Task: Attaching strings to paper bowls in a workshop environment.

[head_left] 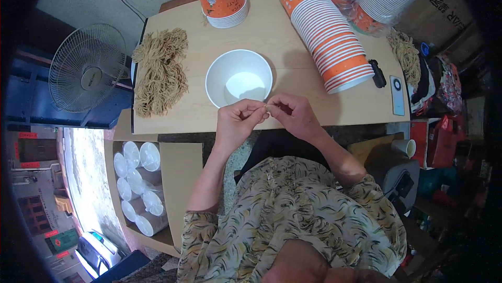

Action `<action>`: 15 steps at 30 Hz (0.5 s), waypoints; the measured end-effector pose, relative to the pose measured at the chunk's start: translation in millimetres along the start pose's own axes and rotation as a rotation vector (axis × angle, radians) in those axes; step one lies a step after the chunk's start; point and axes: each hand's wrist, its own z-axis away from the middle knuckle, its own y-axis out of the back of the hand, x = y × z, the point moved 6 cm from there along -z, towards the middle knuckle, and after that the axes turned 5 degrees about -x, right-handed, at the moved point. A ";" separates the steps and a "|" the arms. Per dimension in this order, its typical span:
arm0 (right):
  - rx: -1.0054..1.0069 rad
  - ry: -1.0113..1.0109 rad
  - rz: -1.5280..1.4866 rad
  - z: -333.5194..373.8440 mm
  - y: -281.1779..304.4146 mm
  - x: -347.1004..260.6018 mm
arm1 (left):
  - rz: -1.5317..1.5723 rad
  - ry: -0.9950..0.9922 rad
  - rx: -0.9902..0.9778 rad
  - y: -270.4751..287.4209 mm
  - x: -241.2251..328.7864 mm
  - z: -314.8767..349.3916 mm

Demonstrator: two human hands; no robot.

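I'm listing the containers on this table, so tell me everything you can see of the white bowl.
The white bowl is round and wide-mouthed, with a smooth inner wall that looks like coated paper. It stands upright and uncovered on the light tabletop, near the front edge. A bright patch shows on its floor; nothing is seen inside. The left hand and right hand are at its near rim; whether either touches it is unclear.

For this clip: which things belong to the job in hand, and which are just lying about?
Likely in use:
left hand and right hand, fingertips meeting; anything between is too small to identify
white bowl just beyond them
probably the tan stringy bundles and long orange-and-white bowl stack

Apparently just lying about:
phone
fan
pale cup
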 end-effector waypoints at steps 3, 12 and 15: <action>0.024 0.013 -0.045 -1.2 4.7 -4.7 | -0.021 -0.005 -0.041 -1.9 0.7 -0.6; -0.083 -0.082 -0.299 -11.9 -6.2 13.0 | -0.124 -0.046 -0.059 -2.1 3.6 1.9; -0.166 -0.183 -0.401 -7.7 -9.6 15.8 | -0.109 0.001 0.002 0.7 0.9 3.2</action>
